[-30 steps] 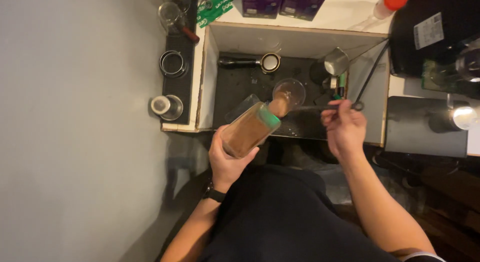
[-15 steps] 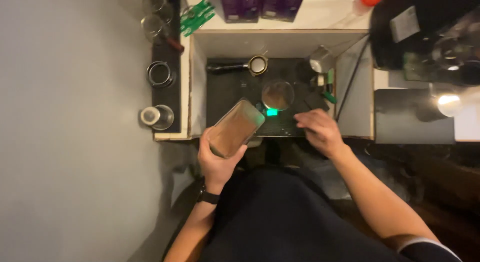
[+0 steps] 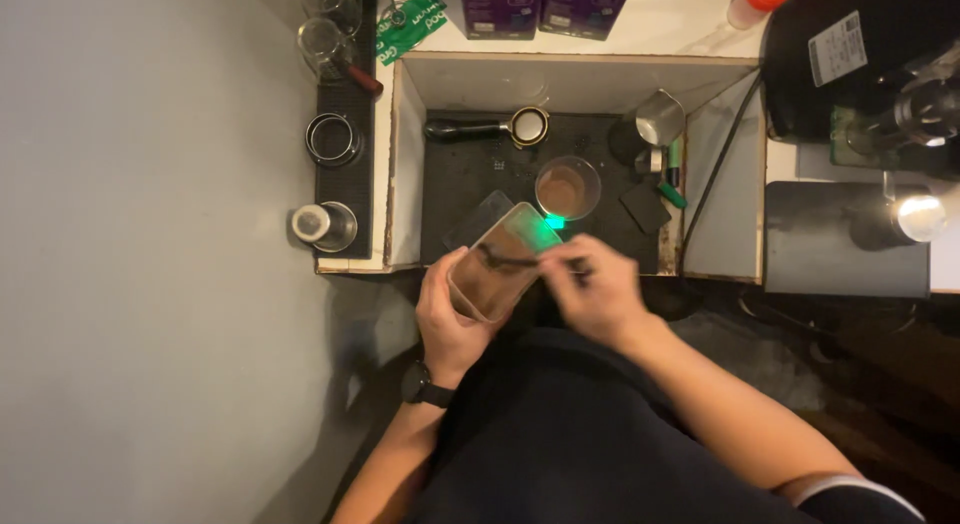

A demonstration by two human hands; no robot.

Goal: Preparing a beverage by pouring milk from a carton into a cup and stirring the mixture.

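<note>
Take the dark sunken tray [image 3: 470, 174] in the worktop as your landmark. Left of it, on a black mat, stand a metal ring [image 3: 331, 139] and, nearer to you, a small metal cup [image 3: 322, 225]; two glass jugs [image 3: 322, 39] sit at the mat's far end.

Your left hand [image 3: 452, 319] is at the tray's near edge, its fingers wrapped around a clear rectangular container [image 3: 497, 262] holding brown powder, tilted with its open mouth turned toward you. Your right hand [image 3: 592, 289] is just right of the container, fingers pinched on a thin dark tool [image 3: 520, 262] that reaches across the container's mouth; what kind of tool it is I cannot tell.

Inside the tray, a portafilter [image 3: 490, 129] lies at the far side, and a round glass with brown contents [image 3: 567, 187] stands just beyond the container. At the tray's far right corner sits a metal pitcher [image 3: 660, 119].
</note>
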